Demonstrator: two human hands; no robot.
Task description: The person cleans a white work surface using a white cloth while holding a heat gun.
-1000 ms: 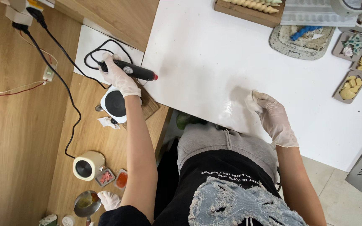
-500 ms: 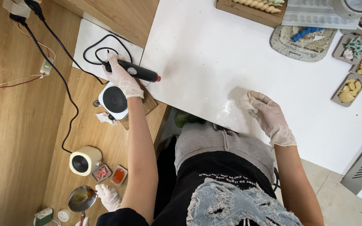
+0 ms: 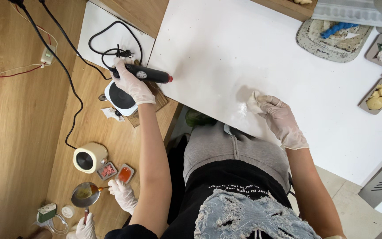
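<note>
1. Head view: the black pen-shaped power tool [image 3: 149, 74] lies level at upper left of centre, its red tip pointing right over the edge of the white table [image 3: 226, 53].
2. The left hand [image 3: 131, 84], in a pale glove, is wrapped around the tool's rear half, fingers closed on it.
3. The tool's black cord [image 3: 107, 46] loops over a white board toward the upper left.
4. Just below that hand sits a round black-and-white hotplate [image 3: 119, 97] on a wooden block.
5. The right hand [image 3: 279, 119], also gloved, rests at right of centre, fingers curled on a small pale lump [image 3: 253, 104] pressed against the table.
6. At the right edge stand grey trays of yellow pieces [image 3: 379, 95].
7. At lower left, another person's gloved hands [image 3: 122, 194] work beside a small pan [image 3: 85, 194] and a cream pot [image 3: 89, 157].
</note>
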